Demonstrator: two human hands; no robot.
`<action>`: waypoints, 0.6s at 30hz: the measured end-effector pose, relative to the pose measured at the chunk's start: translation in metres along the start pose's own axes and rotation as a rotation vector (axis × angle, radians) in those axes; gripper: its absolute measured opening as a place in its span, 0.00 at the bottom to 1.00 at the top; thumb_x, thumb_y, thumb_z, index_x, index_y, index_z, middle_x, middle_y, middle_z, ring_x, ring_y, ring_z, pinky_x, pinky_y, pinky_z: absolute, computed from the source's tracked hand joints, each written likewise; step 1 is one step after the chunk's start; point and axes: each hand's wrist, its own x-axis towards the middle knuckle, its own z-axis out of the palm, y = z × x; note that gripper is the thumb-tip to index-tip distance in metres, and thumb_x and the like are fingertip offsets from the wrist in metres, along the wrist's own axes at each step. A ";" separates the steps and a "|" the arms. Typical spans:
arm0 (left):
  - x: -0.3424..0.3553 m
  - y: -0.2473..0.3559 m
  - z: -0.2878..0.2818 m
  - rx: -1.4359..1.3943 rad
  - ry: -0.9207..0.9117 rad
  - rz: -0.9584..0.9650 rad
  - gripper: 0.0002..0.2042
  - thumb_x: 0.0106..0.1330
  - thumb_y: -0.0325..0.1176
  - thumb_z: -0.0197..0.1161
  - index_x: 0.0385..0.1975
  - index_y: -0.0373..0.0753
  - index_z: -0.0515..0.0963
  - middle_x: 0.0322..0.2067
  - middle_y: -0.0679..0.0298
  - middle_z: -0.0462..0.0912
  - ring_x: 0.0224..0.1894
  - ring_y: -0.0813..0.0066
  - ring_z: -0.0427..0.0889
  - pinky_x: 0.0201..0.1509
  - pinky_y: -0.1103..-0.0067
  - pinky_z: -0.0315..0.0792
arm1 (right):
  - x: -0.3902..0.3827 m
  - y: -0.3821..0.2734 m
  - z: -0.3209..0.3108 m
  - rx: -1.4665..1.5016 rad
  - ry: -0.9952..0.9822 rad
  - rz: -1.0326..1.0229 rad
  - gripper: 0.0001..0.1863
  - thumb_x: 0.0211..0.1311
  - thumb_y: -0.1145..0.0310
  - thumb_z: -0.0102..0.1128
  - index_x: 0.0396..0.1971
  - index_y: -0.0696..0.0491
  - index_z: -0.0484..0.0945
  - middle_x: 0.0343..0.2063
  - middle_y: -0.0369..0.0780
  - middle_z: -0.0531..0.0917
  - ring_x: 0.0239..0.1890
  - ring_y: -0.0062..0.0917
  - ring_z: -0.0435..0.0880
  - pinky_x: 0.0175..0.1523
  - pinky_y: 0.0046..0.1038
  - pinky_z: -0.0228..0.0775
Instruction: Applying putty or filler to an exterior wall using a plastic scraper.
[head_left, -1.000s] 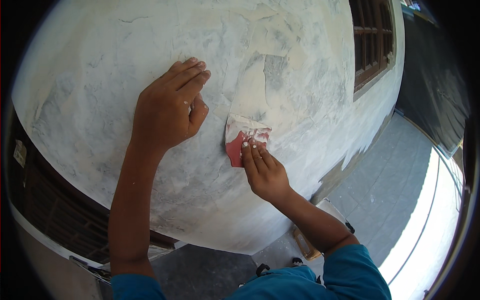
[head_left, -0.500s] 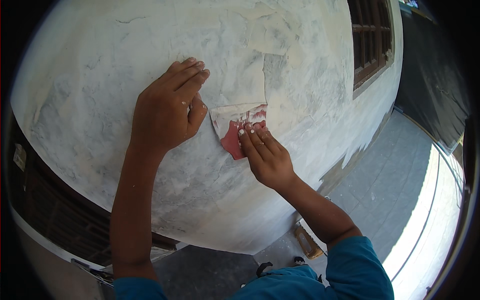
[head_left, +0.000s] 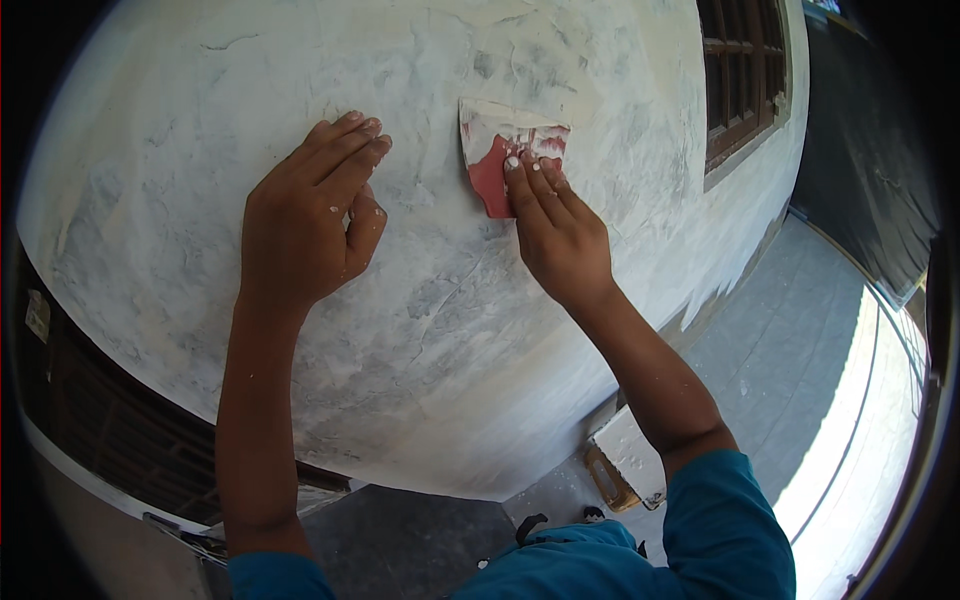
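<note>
My right hand (head_left: 562,240) presses a red putty spreader (head_left: 490,178) against the wall, its thin blade edge upward and smeared with whitish putty. The fingers lie over the spreader's face and are flecked with white. To the left, my left hand (head_left: 310,210) rests at the wall, fingers stretched side by side and the thumb bent apart from them. Nothing shows in it, though its palm side is hidden. Around both hands the wall (head_left: 400,270) is coated in patchy white and grey putty, rough in places.
A brown wooden window (head_left: 742,75) sits in the wall at the upper right. Below right, a stool or box with a white top (head_left: 632,450) stands on the grey tiled floor (head_left: 770,330). Dark sheeting (head_left: 860,150) hangs at the far right. A dark slatted frame (head_left: 130,420) borders the lower left.
The right hand has slid the spreader up and slightly right along the wall, over the raised putty edge there. The left hand sits slightly further left in the view, in the same pose.
</note>
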 end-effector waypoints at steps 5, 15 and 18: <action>0.000 0.001 0.003 0.049 0.056 0.029 0.17 0.59 0.23 0.61 0.48 0.34 0.87 0.52 0.56 0.89 0.62 0.60 0.85 0.69 0.65 0.76 | -0.123 -0.082 -0.040 0.251 -0.234 -0.048 0.20 0.64 0.76 0.61 0.57 0.62 0.82 0.54 0.51 0.86 0.58 0.43 0.87 0.61 0.38 0.83; 0.002 0.005 0.002 0.037 0.052 -0.008 0.18 0.58 0.23 0.59 0.48 0.34 0.87 0.51 0.56 0.89 0.61 0.58 0.85 0.70 0.64 0.76 | 0.012 0.035 -0.011 0.048 0.064 0.154 0.26 0.62 0.83 0.59 0.62 0.60 0.79 0.57 0.51 0.85 0.57 0.43 0.87 0.59 0.35 0.83; 0.002 0.003 0.002 0.048 0.056 0.000 0.18 0.58 0.23 0.59 0.48 0.34 0.87 0.51 0.56 0.89 0.61 0.58 0.85 0.69 0.64 0.76 | -0.048 -0.035 0.003 0.041 -0.115 -0.080 0.25 0.65 0.74 0.60 0.62 0.64 0.77 0.59 0.54 0.82 0.59 0.49 0.85 0.61 0.40 0.82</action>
